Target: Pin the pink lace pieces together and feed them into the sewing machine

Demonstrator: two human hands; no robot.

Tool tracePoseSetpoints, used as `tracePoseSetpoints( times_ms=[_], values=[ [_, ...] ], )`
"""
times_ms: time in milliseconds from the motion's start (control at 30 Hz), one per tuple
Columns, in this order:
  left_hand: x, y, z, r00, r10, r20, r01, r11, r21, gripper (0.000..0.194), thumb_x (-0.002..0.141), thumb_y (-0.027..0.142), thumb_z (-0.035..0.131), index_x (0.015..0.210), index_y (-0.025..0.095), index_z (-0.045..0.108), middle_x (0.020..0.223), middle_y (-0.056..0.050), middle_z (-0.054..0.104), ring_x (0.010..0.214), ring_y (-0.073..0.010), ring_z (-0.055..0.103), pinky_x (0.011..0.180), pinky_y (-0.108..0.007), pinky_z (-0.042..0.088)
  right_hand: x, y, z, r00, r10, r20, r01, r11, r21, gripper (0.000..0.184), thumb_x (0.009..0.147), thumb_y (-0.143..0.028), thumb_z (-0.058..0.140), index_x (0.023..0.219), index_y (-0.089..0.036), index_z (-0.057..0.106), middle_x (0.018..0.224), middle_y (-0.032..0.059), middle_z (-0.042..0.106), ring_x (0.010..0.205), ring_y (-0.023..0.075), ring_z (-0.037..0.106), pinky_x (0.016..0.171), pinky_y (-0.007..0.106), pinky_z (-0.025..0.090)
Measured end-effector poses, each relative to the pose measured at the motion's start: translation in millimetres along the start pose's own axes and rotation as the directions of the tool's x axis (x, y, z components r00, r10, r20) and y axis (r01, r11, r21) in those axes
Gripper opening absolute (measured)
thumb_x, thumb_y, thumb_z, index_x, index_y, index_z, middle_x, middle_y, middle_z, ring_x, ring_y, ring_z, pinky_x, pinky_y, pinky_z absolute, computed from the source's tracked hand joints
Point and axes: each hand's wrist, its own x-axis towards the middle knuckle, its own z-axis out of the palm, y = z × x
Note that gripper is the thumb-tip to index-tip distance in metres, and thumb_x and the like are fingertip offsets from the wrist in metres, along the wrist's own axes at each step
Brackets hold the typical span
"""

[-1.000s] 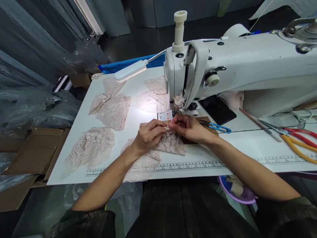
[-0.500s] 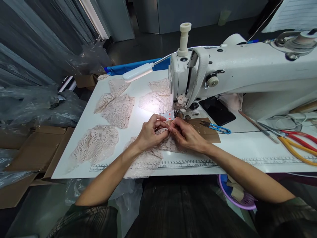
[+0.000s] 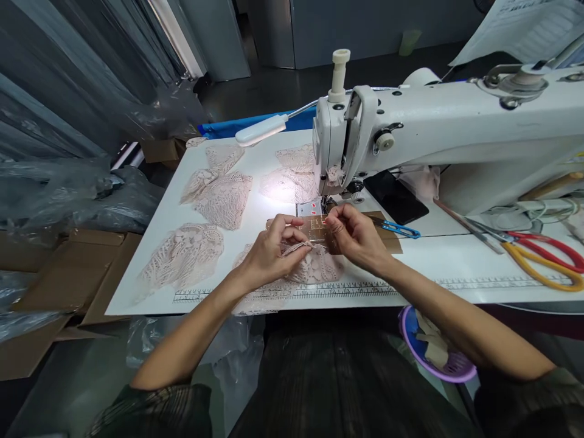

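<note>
Grey drapes (image 3: pixel 73 79) hang at the upper left of the frame. A grey wall (image 3: pixel 347 30) runs along the top, behind dark floor (image 3: pixel 269 91). Near upper centre, a lamp (image 3: pixel 261 131) brightens the white table (image 3: pixel 456 258).

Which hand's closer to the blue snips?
Right. The right hand is right beside the blue snips, near their blades; the left hand is farther off, on the right hand's other side, pinching lace.

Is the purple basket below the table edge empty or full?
Neither: the purple basket looks partly filled. Pale scraps lie inside, yet leave some of it bare.
</note>
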Motion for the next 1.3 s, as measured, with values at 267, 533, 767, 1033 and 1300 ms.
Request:
tracePoseSetpoints(
  times_ms=[267, 533, 767, 1033, 1300],
  values=[
    [-4.8, -10.4, 1.2, 0.974, 0.220, -0.046, -0.208, 0.960, 0.188, 0.033, 0.081, 0.016, 0.067, 0.108, 0.020, 0.047, 0.084, -0.003, 0.075, 0.084, -0.0189, 0.070, 0.088, -0.039, 0.053, 3.8, -7.7, -7.2, 0.828, 0.259, 0.498, -0.418, 0.876, 0.239, 0.041, 0.086, -0.053, 0.062, 0.098, -0.014, 0.061, 0.065, -0.0006, 0.056, 0.051, 0.0075, 0.046, 0.044, 0.019, 0.039],
    [-3.3, -17.1, 1.3, 0.981, 0.189, -0.038, -0.180, 0.971, 0.156, 0.034, 0.080, 0.017, 0.067, 0.108, 0.020, 0.047, 0.086, -0.005, 0.074, 0.091, -0.0201, 0.070, 0.080, -0.034, 0.055, 5.5, -13.0, -9.1, 0.846, 0.221, 0.486, -0.355, 0.912, 0.204, 0.028, 0.086, -0.041, 0.064, 0.091, -0.014, 0.060, 0.059, -0.0053, 0.044, 0.049, 0.0060, 0.038, 0.043, 0.019, 0.033],
    [-3.0, -14.3, 5.5, 0.994, 0.107, -0.029, -0.104, 0.992, 0.076, 0.033, 0.083, 0.017, 0.064, 0.110, 0.020, 0.045, 0.087, -0.004, 0.073, 0.083, -0.0163, 0.070, 0.083, -0.034, 0.055, -6.3, -7.3, 21.7, 0.989, 0.055, 0.137, -0.077, 0.983, 0.165, 0.011, 0.086, -0.025, 0.052, 0.079, -0.017, 0.050, 0.072, 0.0004, 0.051, 0.066, 0.0113, 0.045, 0.061, 0.024, 0.037],
    [2.3, 4.3, 7.9, 0.736, 0.677, 0.018, -0.524, 0.552, 0.649, 0.023, 0.087, 0.010, 0.057, 0.106, 0.020, 0.048, 0.088, -0.006, 0.071, 0.072, -0.0189, 0.068, 0.072, -0.040, 0.054, -6.7, -29.8, 41.0, 0.986, 0.010, -0.164, 0.008, 0.994, 0.108, 0.010, 0.080, -0.013, 0.046, 0.075, -0.021, 0.041, 0.070, 0.0004, 0.051, 0.063, 0.0130, 0.048, 0.060, 0.026, 0.039],
    [19.0, -1.9, -42.9, 0.619, 0.759, -0.202, -0.378, 0.513, 0.771, 0.024, 0.084, 0.011, 0.064, 0.093, 0.023, 0.046, 0.080, -0.002, 0.067, 0.076, -0.0193, 0.066, 0.071, -0.040, 0.054, -39.7, -15.5, 32.6, 0.983, 0.184, -0.020, -0.182, 0.980, 0.075, 0.013, 0.079, -0.014, 0.048, 0.069, -0.020, 0.041, 0.063, -0.0010, 0.050, 0.055, 0.0106, 0.044, 0.052, 0.024, 0.035]
  ],
)
